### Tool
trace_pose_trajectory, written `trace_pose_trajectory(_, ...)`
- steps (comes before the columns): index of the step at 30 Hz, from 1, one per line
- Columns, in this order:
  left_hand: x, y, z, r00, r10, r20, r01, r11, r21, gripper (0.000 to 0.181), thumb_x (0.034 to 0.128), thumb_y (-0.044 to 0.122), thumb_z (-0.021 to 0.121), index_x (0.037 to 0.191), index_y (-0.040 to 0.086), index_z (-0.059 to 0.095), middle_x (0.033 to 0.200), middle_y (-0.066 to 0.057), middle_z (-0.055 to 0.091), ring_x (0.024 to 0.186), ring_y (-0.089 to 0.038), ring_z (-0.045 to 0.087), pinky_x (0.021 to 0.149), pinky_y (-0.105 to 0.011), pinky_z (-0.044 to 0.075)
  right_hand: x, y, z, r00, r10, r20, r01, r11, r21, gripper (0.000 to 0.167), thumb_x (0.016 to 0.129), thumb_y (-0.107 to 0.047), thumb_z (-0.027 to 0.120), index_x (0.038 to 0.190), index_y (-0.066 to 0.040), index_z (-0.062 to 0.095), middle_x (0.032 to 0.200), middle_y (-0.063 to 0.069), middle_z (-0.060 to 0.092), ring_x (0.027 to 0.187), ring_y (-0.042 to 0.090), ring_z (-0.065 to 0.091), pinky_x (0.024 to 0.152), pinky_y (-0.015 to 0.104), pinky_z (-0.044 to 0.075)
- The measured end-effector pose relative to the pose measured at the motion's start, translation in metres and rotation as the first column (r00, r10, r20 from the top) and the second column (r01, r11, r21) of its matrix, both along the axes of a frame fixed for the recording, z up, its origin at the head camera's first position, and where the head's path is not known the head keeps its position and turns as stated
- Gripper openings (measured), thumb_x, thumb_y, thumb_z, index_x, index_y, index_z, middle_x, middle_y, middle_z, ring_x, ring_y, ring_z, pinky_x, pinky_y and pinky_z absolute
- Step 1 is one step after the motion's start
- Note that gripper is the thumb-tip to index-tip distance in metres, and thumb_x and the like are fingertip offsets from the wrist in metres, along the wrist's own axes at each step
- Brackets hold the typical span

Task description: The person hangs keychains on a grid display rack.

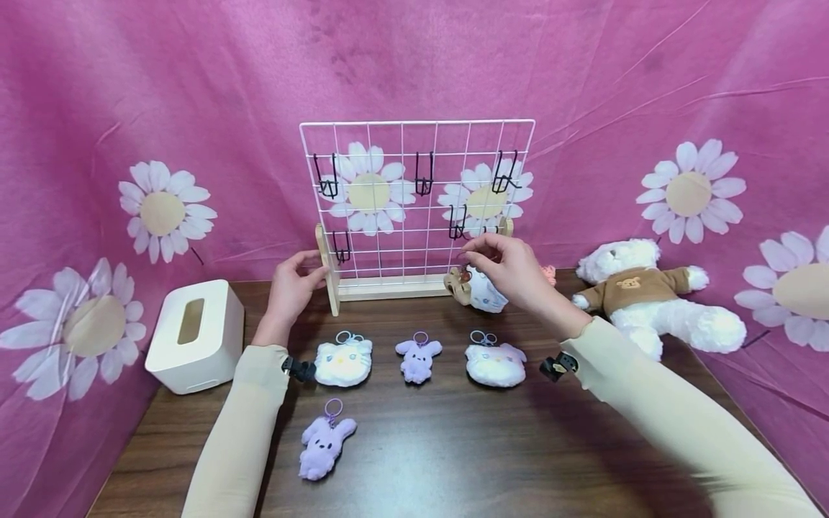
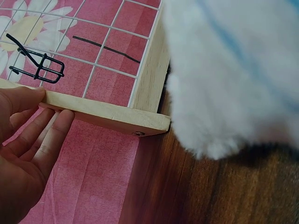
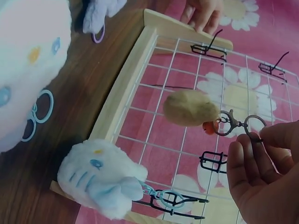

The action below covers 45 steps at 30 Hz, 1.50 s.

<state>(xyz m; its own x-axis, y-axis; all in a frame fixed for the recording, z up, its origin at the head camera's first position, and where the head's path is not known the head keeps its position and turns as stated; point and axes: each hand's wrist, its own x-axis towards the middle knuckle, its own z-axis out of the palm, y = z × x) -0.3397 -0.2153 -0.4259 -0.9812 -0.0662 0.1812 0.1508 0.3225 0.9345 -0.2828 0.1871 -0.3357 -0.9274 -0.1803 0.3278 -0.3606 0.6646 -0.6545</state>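
My left hand point(image 1: 291, 291) grips the wooden side post point(image 2: 110, 109) of a white wire grid rack point(image 1: 388, 289), thumb on one face and fingertips on the other. With my right hand point(image 1: 514, 266) I pinch the metal ring point(image 3: 255, 123) of a brown plush keychain point(image 3: 189, 108), which hangs in front of the grid's lower right. A black hook point(image 3: 213, 162) is close to those fingers. Beside it a white plush keychain with blue stripes point(image 3: 96, 177) hangs from a lower hook, partly covered by my right hand in the head view.
Nearer on the table lie a white cat keychain point(image 1: 343, 363), a purple keychain point(image 1: 417, 362), a white-and-pink keychain point(image 1: 495, 365) and another purple keychain point(image 1: 320, 450). A white tissue box point(image 1: 194, 334) stands left; a teddy bear point(image 1: 631, 288) lies right. Several black hooks point(image 1: 424, 174) hang on the grid.
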Motion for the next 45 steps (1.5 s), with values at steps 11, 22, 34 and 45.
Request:
trace_pose_trajectory(11,-0.001,0.000,-0.002,1.000,-0.001,0.002,0.001,1.000,0.000,0.043,0.1083,0.010,0.075,0.150,0.000,0.068,0.138,-0.029,0.074,0.099,-0.012,0.076,0.089,-0.022,0.072,-0.014,0.004,0.000,0.998,-0.053,-0.018,0.053,0.998,-0.034,0.021,0.113,-0.025,0.070,0.123,-0.012,0.082,0.098,0.012,0.081,0.079,0.013,0.064,0.061,0.019,0.052)
trace_pose_trajectory(22,-0.002,0.001,-0.002,1.000,-0.008,-0.022,0.008,1.000,0.008,0.043,0.1079,0.009,0.075,0.149,-0.001,0.068,0.139,-0.030,0.073,0.099,-0.010,0.076,0.092,-0.028,0.073,-0.023,0.008,-0.004,0.997,-0.077,-0.022,0.076,0.996,-0.055,0.021,0.113,-0.027,0.069,0.123,-0.014,0.083,0.101,0.011,0.081,0.082,0.014,0.064,0.063,0.020,0.051)
trace_pose_trajectory(34,-0.001,0.001,-0.003,1.000,-0.004,-0.009,0.004,1.000,0.005,0.044,0.1083,0.009,0.075,0.150,0.000,0.067,0.139,-0.030,0.073,0.103,-0.018,0.077,0.088,-0.021,0.072,-0.033,0.004,-0.006,0.995,-0.100,0.015,0.101,0.995,-0.028,0.020,0.112,-0.024,0.070,0.123,-0.012,0.082,0.105,0.013,0.081,0.087,0.017,0.064,0.070,0.023,0.053)
trace_pose_trajectory(45,-0.001,0.000,-0.003,1.000,0.001,-0.004,-0.001,1.000,0.002,0.044,0.1084,0.010,0.075,0.151,0.001,0.067,0.139,-0.028,0.073,0.097,-0.009,0.076,0.088,-0.021,0.072,-0.050,-0.002,-0.004,0.987,-0.158,0.022,0.158,0.987,0.001,0.020,0.109,-0.023,0.070,0.116,-0.010,0.083,0.112,0.014,0.083,0.100,0.026,0.071,0.086,0.032,0.057)
